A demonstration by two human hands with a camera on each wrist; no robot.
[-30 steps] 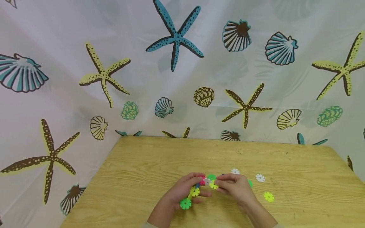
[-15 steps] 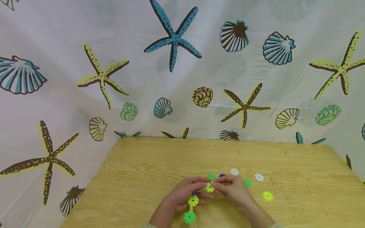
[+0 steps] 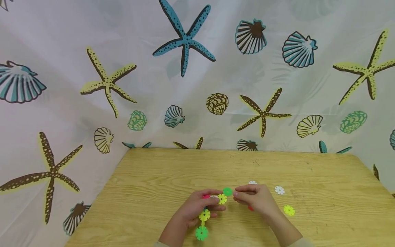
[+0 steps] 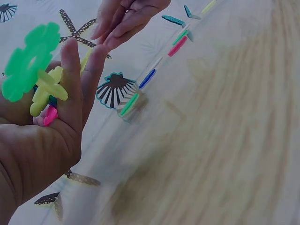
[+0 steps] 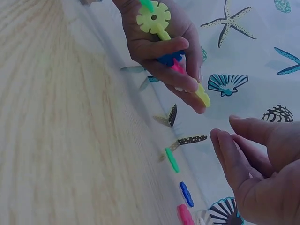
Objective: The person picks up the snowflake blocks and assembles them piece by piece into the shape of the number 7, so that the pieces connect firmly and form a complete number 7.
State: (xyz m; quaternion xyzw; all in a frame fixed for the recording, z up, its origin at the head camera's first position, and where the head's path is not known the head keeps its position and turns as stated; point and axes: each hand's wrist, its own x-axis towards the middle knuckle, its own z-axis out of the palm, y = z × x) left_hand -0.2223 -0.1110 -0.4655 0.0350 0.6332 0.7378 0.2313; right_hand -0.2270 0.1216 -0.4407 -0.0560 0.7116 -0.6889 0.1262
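Note:
My left hand [image 3: 192, 205] grips a chain of notched plastic discs in the head view. Its bottom is a green disc [image 3: 201, 233], hanging below a yellow disc [image 3: 204, 215]; blue, pink and white discs are partly hidden by the fingers. Another yellow disc [image 5: 203, 96] forms the end past the fingertips. My right hand [image 3: 259, 203] is just to the right, apart from the chain. In the right wrist view its thumb and fingers are a little separated, with nothing between them.
On the wooden table [image 3: 148, 181] behind the hands lies a loose green disc [image 3: 227, 191]. White discs [image 3: 279, 190], a yellow disc [image 3: 289, 210], a red-pink disc [image 5: 185, 214] and a blue disc [image 5: 186, 194] lie around the right hand. A patterned curtain [image 3: 148, 79] rises behind.
The right hand pinched at the chain's yellow end disc earlier; now it has let go and moved a little right. The left hand and chain have shifted slightly left.

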